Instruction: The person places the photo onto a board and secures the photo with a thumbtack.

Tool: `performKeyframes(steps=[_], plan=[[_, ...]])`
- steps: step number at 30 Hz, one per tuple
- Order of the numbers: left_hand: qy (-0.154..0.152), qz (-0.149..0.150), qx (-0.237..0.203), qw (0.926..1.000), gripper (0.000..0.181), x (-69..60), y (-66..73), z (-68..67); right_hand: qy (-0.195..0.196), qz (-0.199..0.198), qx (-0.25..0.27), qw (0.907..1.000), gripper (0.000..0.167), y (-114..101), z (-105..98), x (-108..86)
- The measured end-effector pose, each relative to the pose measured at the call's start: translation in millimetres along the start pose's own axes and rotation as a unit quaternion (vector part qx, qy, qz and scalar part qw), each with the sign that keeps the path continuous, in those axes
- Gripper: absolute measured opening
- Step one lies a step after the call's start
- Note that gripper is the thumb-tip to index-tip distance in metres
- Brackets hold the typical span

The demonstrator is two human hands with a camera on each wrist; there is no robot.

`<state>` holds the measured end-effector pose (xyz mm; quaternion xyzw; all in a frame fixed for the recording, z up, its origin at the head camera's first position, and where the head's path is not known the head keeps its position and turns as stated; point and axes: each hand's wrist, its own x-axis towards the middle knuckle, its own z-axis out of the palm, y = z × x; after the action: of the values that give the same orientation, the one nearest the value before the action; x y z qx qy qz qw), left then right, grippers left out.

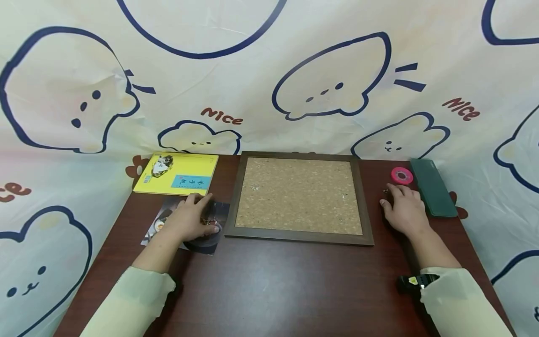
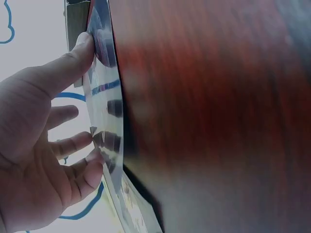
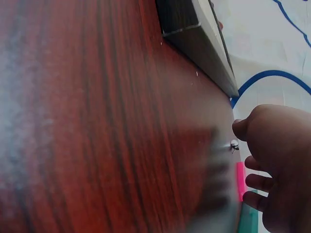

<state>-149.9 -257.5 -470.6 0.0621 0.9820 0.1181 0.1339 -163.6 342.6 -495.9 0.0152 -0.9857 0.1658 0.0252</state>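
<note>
My left hand (image 1: 189, 220) rests over dark glossy photo prints (image 1: 204, 246) at the left of the table, its fingers spread. In the left wrist view the thumb (image 2: 83, 46) and fingertips touch the top print (image 2: 108, 114), which bows slightly. At the right, my right hand (image 1: 405, 208) hovers low or rests by a small shiny metal pin (image 3: 234, 145), fingers loosely bent; the pin lies just beyond the thumb, apart from it. Between both hands lies a cork board (image 1: 299, 196) in a brown frame, with small glints on its surface.
A yellow book (image 1: 189, 164) lies behind the left hand. Beyond the right fingertips sits a pink ring-shaped roll (image 1: 402, 175), with a dark green case (image 1: 433, 187) beside it. A patterned cloth (image 1: 252, 93) hangs behind the brown table (image 1: 273, 290).
</note>
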Motion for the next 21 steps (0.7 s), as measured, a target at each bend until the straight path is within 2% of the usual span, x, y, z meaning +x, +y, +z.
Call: performKeyframes(steps=[6,12,15,21], plan=[[0.008,-0.004,-0.042,0.9991,0.108,1.9,-0.8,-1.6,0.013,0.009,0.002,0.9999,0.053,5.6,4.8,6.9],[0.021,-0.020,-0.084,0.9960,0.102,0.7,0.7,-5.4,0.041,0.009,0.007,0.9991,0.044,7.9,8.3,12.4],[0.023,-0.026,-0.094,0.9950,0.096,-1.3,0.9,-6.0,0.043,0.010,0.009,0.9990,0.040,9.3,10.0,15.2],[0.031,0.008,-0.094,0.9951,0.076,-2.0,-5.6,-5.0,0.043,0.018,0.016,0.9988,0.035,9.1,10.9,18.4]])
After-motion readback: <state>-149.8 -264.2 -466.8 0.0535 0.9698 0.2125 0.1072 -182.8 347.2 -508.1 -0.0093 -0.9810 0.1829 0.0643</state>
